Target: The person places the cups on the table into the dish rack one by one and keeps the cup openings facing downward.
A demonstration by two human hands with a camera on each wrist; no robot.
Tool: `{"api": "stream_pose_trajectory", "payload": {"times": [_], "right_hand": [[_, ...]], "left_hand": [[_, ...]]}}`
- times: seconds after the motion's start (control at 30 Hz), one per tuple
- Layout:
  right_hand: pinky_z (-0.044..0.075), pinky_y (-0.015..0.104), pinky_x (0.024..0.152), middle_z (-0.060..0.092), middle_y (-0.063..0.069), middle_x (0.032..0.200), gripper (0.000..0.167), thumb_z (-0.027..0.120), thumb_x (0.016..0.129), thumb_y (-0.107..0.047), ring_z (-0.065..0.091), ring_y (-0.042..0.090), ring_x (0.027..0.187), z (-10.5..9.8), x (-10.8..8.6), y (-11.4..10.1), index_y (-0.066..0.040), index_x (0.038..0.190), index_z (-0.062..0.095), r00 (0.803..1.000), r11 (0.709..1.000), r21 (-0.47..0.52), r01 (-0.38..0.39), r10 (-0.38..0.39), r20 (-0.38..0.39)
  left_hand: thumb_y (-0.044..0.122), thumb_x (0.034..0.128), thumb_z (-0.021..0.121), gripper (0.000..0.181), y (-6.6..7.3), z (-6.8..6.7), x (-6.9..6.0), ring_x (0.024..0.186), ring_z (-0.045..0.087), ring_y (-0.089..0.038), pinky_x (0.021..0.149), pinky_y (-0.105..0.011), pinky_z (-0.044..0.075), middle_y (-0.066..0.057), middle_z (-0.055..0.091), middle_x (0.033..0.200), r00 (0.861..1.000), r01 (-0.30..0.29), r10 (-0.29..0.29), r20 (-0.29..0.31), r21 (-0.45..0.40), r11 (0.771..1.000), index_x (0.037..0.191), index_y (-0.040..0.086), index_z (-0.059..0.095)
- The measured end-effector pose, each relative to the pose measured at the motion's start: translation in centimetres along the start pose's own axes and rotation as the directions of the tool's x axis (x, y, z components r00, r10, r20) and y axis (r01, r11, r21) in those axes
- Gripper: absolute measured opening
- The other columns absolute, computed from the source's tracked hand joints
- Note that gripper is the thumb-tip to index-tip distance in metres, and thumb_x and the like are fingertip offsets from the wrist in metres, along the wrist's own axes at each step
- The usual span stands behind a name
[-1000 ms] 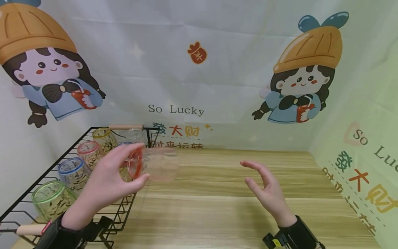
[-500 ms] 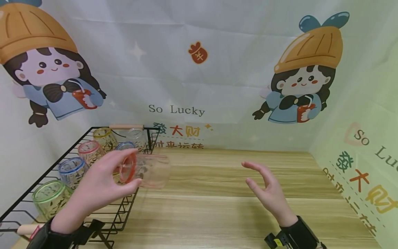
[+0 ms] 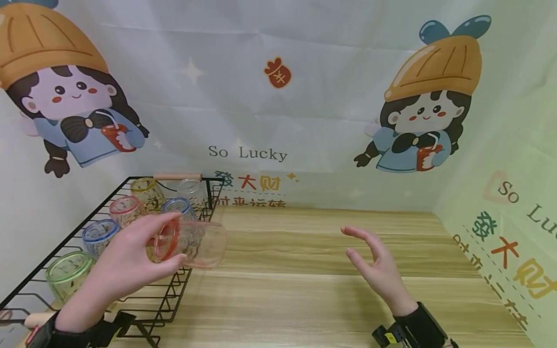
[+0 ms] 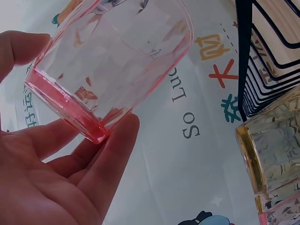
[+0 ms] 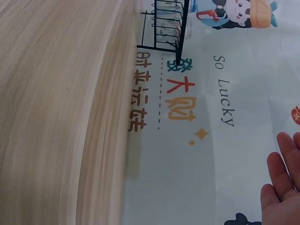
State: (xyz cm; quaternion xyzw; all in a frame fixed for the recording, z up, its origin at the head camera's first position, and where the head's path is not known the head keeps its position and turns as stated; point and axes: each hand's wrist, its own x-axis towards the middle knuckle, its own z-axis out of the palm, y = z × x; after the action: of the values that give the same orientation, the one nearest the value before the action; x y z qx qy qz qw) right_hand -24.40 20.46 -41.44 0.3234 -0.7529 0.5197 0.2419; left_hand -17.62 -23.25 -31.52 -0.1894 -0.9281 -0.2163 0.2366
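Observation:
My left hand [image 3: 124,263] grips a clear pinkish glass tumbler [image 3: 203,244] by its thick red base, thumb and fingers spread around it. The tumbler lies tilted on its side in the air, mouth toward the right, beside a black wire rack. In the left wrist view, the fingers press the red base of the same tumbler [image 4: 126,56] from both sides. My right hand [image 3: 383,273] hovers over the right part of the table, fingers loosely bent, holding nothing. Only some of its fingers [image 5: 281,178] show at the edge of the right wrist view.
The wire rack, with a pale far handle [image 3: 178,177], holds several upturned tumblers, among them a green one [image 3: 67,273], a blue one [image 3: 101,234] and a yellow one [image 3: 148,191]. The wooden table [image 3: 304,299] meets a printed cloth backdrop [image 3: 313,125].
My left hand has drawn the tumbler left and slightly down, nearer the rack, uncovering the blue tumbler behind it. My right hand has hardly moved.

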Motion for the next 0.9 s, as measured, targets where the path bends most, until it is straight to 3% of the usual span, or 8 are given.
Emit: {"api": "stream_pose_trajectory", "payload": {"times": [0.3,0.47,0.7,0.9], "right_hand": [[0.033,0.018,0.105,0.06,0.014,0.132,0.044,0.062,0.091,0.008,0.047,0.009,0.125,0.0,-0.3,0.5,-0.001,0.134,0.057,0.999,0.997,-0.065,-0.032,0.032,0.005],[0.034,0.021,0.105,0.061,0.013,0.131,0.044,0.064,0.09,0.007,0.048,0.011,0.124,0.0,-0.4,1.0,-0.001,0.133,0.058,0.999,0.993,-0.102,-0.052,0.052,0.001],[0.034,0.019,0.103,0.061,0.011,0.131,0.045,0.065,0.09,0.006,0.049,0.013,0.123,-0.3,-0.6,1.7,-0.003,0.134,0.058,0.998,0.988,-0.139,-0.061,0.063,0.008],[0.038,0.027,0.104,0.06,0.011,0.132,0.047,0.067,0.089,0.004,0.049,0.015,0.123,-0.7,-0.8,2.5,-0.002,0.135,0.057,0.998,0.983,-0.176,-0.048,0.054,0.031]], "left_hand": [[0.031,0.0728,0.087,0.075,-0.8,-0.4,-0.5,0.094,0.059,-0.028,0.068,-0.044,0.053,-0.012,0.064,0.114,0.998,0.046,-0.047,0.043,0.023,0.999,0.136,0.005,0.057],[0.035,0.0724,0.087,0.075,-1.3,-0.6,-0.8,0.089,0.058,-0.024,0.064,-0.039,0.051,-0.009,0.064,0.11,0.998,0.041,-0.043,0.054,0.035,0.999,0.135,0.007,0.057],[0.033,0.0722,0.088,0.073,-2.0,-0.7,-1.2,0.087,0.058,-0.024,0.063,-0.038,0.05,-0.012,0.065,0.112,0.996,0.05,-0.055,0.076,0.054,0.997,0.133,0.004,0.059],[0.034,0.0726,0.087,0.075,-2.5,-0.9,-1.6,0.093,0.06,-0.028,0.065,-0.041,0.051,-0.018,0.062,0.123,0.989,0.085,-0.092,0.113,0.072,0.994,0.136,0.005,0.058]]}}
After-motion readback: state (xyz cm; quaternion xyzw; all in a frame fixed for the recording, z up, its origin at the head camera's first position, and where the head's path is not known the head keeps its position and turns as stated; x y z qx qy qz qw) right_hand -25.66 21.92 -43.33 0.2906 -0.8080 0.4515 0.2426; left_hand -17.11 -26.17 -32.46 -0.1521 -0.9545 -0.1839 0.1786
